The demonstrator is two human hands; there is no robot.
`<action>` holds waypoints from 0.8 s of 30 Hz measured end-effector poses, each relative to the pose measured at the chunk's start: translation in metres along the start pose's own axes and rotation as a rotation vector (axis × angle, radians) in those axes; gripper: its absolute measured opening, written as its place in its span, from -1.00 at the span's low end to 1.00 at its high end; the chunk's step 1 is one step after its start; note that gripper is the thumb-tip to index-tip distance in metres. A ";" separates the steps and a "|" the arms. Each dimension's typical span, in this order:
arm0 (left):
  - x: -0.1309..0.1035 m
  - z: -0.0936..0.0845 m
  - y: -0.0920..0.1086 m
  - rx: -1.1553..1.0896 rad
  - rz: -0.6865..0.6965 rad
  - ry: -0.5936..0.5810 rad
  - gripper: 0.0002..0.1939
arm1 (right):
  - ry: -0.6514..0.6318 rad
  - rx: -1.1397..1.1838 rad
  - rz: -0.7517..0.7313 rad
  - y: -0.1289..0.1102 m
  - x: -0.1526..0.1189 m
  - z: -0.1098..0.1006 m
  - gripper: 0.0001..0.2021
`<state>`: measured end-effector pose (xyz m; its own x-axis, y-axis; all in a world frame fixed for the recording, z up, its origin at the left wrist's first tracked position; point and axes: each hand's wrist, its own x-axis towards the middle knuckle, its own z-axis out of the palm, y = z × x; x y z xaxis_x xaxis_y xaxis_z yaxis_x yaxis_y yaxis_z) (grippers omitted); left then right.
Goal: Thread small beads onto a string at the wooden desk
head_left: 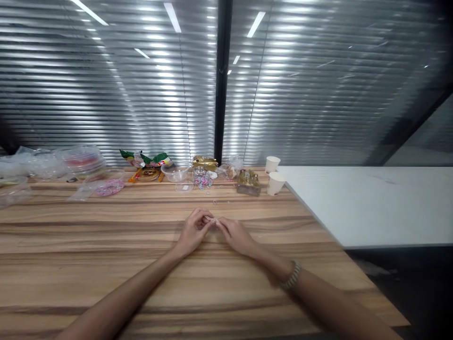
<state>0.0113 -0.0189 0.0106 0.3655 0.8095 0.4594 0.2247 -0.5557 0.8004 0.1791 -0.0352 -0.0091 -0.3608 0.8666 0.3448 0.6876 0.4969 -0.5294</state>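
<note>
Above the wooden table [159, 278], my left hand [194, 231] and my right hand [237, 234] meet fingertip to fingertip. Between them is a small pale piece [213, 219], too small to name, pinched by the thumb and fingers of each hand. Just beyond my fingers lies a tiny pink ring [214, 202]. Farther back, a heap of small pink and grey bits [203, 180] spills out in front of a clear container. A beaded bracelet [292, 275] circles my right wrist.
Two paper cups [275, 183] stand at the back right, beside a gold-coloured box [248, 182]. A clear bowl [175, 173], green snack packets [155, 159] and stacked clear lids [83, 160] line the window side. A white table [382, 208] adjoins on the right.
</note>
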 end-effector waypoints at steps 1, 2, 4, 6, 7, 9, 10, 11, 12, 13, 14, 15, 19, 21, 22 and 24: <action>0.000 0.000 0.000 -0.012 -0.005 0.009 -0.88 | -0.007 -0.001 0.001 0.000 0.000 0.000 -0.75; 0.000 0.000 0.000 -0.022 -0.007 0.017 -0.88 | -0.015 -0.003 0.002 0.000 0.000 0.000 -0.76; 0.001 0.001 0.000 -0.036 -0.002 0.027 -0.88 | -0.028 -0.008 0.010 0.000 0.000 -0.001 -0.76; 0.001 0.001 -0.001 -0.041 0.000 0.029 -0.88 | -0.036 -0.014 0.020 -0.001 0.000 -0.002 -0.76; 0.001 0.001 -0.001 -0.039 -0.001 0.029 -0.88 | -0.037 -0.016 0.024 -0.001 0.000 -0.002 -0.76; 0.001 0.001 -0.002 -0.032 -0.006 0.032 -0.87 | -0.036 -0.019 0.025 -0.001 0.000 -0.002 -0.76; 0.001 0.000 -0.002 -0.027 -0.010 0.035 -0.86 | -0.033 -0.020 0.022 -0.001 0.000 -0.002 -0.77; 0.001 0.000 -0.002 -0.024 -0.012 0.038 -0.86 | -0.030 -0.020 0.018 -0.001 0.000 -0.002 -0.77; 0.001 0.001 -0.002 -0.025 -0.014 0.041 -0.85 | -0.026 -0.021 0.013 0.000 0.000 -0.001 -0.77; 0.001 0.001 -0.002 -0.030 -0.016 0.041 -0.85 | -0.021 -0.024 0.010 0.000 0.000 0.000 -0.77; 0.001 0.001 -0.002 -0.039 -0.020 0.040 -0.85 | -0.014 -0.028 0.008 0.001 0.000 0.001 -0.77; 0.001 0.001 -0.002 -0.051 -0.026 0.039 -0.85 | -0.007 -0.033 0.006 0.001 0.000 0.001 -0.77; 0.002 0.003 -0.003 -0.129 -0.089 0.051 -0.82 | 0.011 -0.033 -0.004 0.002 0.000 0.003 -0.75; 0.002 0.004 -0.002 -0.187 -0.128 0.056 -0.81 | 0.019 -0.025 -0.009 0.002 0.000 0.002 -0.75; 0.002 0.005 -0.002 -0.215 -0.145 0.057 -0.81 | 0.023 -0.024 -0.011 0.002 0.000 0.002 -0.75; 0.002 0.005 -0.002 -0.262 -0.175 0.061 -0.80 | 0.029 -0.030 -0.015 0.001 0.000 0.001 -0.75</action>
<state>0.0163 -0.0173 0.0081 0.2846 0.9030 0.3218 0.0367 -0.3457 0.9376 0.1794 -0.0347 -0.0102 -0.3531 0.8574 0.3745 0.7010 0.5075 -0.5010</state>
